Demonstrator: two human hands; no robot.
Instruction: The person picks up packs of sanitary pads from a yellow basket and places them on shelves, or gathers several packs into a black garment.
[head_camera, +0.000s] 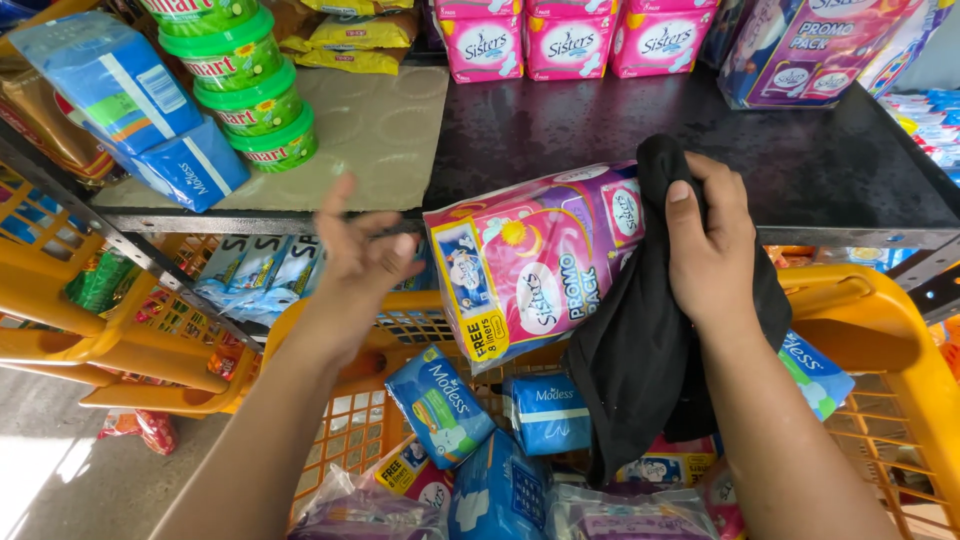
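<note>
The right hand (712, 245) is clamped on a black cloth (650, 370) and, through it, on the right end of a pink and purple promo pack (535, 265) of pads. The pack hangs in the air just in front of the dark shelf (800, 160), above the yellow cart (880, 330). Its long axis runs roughly side to side, tilted so the right end sits higher, near the shelf edge, and the left end dips toward the cart. Its printed face is turned up toward the camera. The cloth drapes from the top of the pack down over the hand's wrist and into the cart.

The left hand (360, 255) is released, fingers spread and slightly curled, palm facing the pack. It floats just left of the pack's lower end without touching it.

Below the pack, inside the cart, lie several blue pad packets (440, 405) and some purple wrapped packs (360, 515). Well behind the pack, at the back of the shelf, stands a row of small pink boxes (570, 45). To the far left of the pack, a stack of green tubs (250, 90) sits on a beige mat (370, 130), with blue packets (150, 110) leaning beside them.
</note>
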